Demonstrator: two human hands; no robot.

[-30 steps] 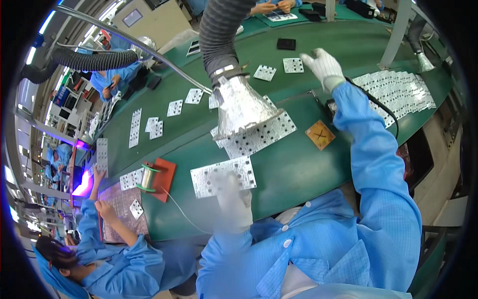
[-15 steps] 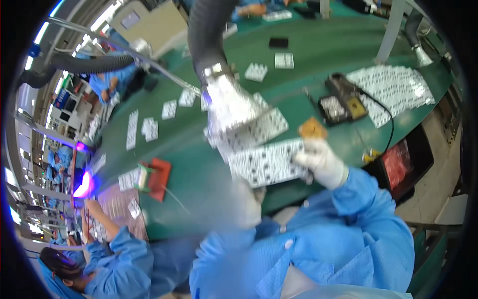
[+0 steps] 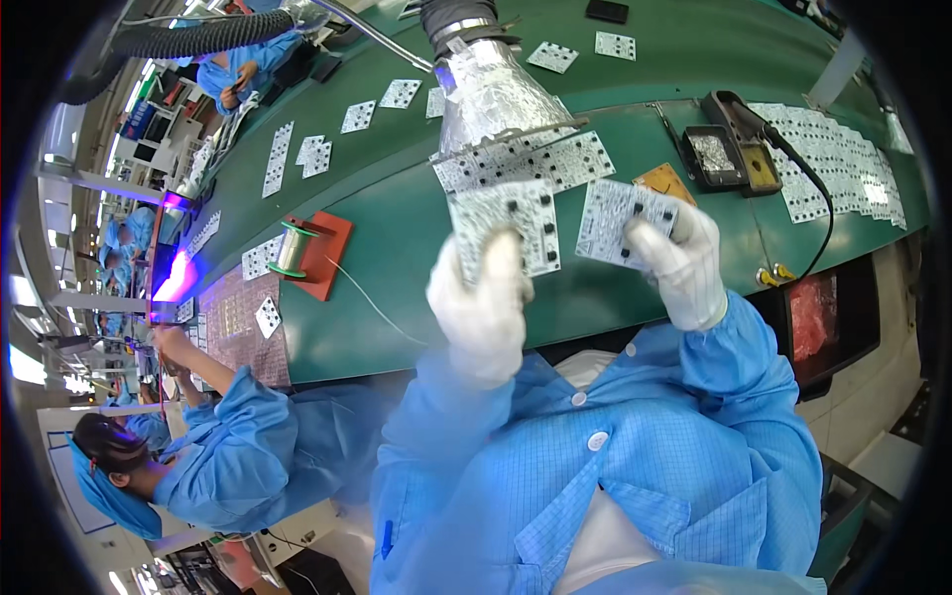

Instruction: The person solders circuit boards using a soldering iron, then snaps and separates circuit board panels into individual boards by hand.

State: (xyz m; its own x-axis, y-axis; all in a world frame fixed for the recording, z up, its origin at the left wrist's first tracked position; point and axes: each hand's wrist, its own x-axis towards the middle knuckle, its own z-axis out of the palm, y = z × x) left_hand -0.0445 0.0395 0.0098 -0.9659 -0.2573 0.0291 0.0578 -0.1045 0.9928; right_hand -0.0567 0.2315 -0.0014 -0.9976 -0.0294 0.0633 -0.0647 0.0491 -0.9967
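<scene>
Two gloved hands, left hand (image 3: 483, 302) and right hand (image 3: 679, 260), each grip closed on a white circuit panel (image 3: 504, 225), (image 3: 620, 213).

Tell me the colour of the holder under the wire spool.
Red: the holder under the wire spool shows best in the head view.

White knit gloves on left hand (image 3: 483, 302) and right hand (image 3: 682, 260); light-blue grid-weave smock, white snap buttons
</scene>
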